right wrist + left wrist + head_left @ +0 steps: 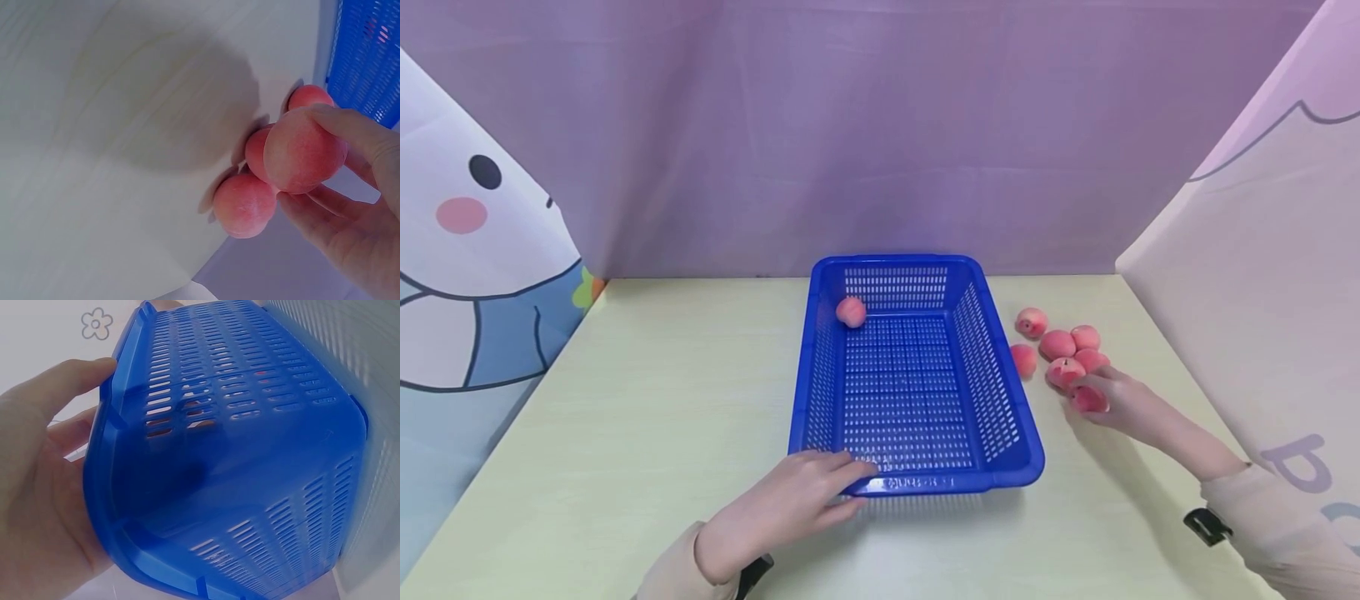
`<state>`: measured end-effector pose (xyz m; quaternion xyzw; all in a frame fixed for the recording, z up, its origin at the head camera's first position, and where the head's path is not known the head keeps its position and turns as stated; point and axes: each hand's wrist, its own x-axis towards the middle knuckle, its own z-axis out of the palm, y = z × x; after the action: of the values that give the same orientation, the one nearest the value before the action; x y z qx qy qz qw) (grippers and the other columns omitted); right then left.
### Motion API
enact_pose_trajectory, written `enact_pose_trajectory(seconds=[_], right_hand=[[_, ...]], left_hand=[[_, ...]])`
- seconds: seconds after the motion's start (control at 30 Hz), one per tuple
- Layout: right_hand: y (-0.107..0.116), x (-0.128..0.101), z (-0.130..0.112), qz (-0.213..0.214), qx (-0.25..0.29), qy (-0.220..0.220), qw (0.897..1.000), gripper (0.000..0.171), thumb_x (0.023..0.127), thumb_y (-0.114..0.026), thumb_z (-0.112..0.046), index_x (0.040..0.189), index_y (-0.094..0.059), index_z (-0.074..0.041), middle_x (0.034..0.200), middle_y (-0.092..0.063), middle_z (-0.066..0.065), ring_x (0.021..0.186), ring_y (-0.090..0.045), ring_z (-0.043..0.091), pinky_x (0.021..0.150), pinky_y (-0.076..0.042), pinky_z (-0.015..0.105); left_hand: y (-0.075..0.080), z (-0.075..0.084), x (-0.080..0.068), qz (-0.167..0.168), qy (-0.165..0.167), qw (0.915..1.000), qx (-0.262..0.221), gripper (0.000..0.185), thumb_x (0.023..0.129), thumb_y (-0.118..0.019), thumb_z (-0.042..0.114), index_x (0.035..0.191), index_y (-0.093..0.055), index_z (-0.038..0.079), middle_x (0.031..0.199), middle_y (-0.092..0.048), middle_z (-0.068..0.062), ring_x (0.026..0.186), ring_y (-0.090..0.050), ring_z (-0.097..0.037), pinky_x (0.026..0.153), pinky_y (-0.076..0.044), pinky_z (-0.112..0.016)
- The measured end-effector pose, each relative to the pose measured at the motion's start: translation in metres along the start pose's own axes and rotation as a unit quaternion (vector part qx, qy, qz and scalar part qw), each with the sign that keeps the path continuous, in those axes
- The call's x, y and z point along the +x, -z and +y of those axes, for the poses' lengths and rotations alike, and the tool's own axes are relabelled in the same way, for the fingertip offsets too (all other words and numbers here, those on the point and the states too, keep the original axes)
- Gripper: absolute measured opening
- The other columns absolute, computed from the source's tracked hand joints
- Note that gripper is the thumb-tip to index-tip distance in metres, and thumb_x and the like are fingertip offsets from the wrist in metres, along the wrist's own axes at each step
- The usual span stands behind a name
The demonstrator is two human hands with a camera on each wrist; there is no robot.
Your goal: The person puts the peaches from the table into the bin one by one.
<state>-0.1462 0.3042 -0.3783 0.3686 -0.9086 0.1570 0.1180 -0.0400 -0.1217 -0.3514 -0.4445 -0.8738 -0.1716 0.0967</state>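
Note:
A blue plastic basket (917,485) with slotted walls stands on the table. My left hand (793,507) grips its near rim at the left corner, thumb and fingers on either side of the rim (115,419) in the left wrist view. One pink peach (851,312) lies in the basket's far left corner. To the right of the basket, my right hand (1126,406) pinches a peach (304,150) between thumb and fingers. Several other peaches (1057,344) lie just beyond that hand; one peach (1023,360) sits close by the basket's right wall.
The pale wooden table (685,383) extends to both sides of the basket. A purple cloth backdrop (880,133) rises behind it. Printed panels stand at the left (467,275) and right (1270,275).

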Motion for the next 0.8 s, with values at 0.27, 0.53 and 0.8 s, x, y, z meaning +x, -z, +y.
enact_pose_trajectory(seconds=[0.27,0.53,0.8], right_hand=[[0.007,0.01,-0.003,0.011,-0.002,0.012,1.0,0.041,0.05,-0.078,0.005,0.088,-0.062,0.001,0.08,-0.055,0.013,0.067,-0.056,0.024,0.052,-0.05,0.03],[0.014,0.021,-0.007,0.029,-0.013,0.035,0.999,0.043,0.048,-0.081,0.004,0.086,-0.062,-0.001,0.08,-0.056,0.008,0.068,-0.056,0.02,0.056,-0.05,0.032],[0.022,0.033,-0.006,0.046,-0.033,0.073,0.996,0.037,0.057,-0.082,-0.013,0.086,-0.062,-0.001,0.078,-0.053,0.011,0.064,-0.055,0.021,0.051,-0.05,0.031]], left_hand=[[-0.002,0.0,0.0,0.019,-0.013,0.9996,0.017,0.023,0.081,-0.061,0.025,0.099,-0.061,0.011,0.078,-0.06,0.006,0.064,-0.055,-0.004,0.059,-0.046,-0.017],[-0.002,0.003,0.001,0.023,-0.012,0.9987,0.042,0.023,0.08,-0.062,0.026,0.099,-0.061,0.011,0.077,-0.06,0.006,0.061,-0.055,-0.004,0.056,-0.045,-0.017],[-0.001,0.005,0.001,0.028,-0.014,0.9975,0.063,0.025,0.078,-0.064,0.027,0.098,-0.061,0.011,0.077,-0.061,0.004,0.06,-0.055,-0.005,0.057,-0.046,-0.019]])
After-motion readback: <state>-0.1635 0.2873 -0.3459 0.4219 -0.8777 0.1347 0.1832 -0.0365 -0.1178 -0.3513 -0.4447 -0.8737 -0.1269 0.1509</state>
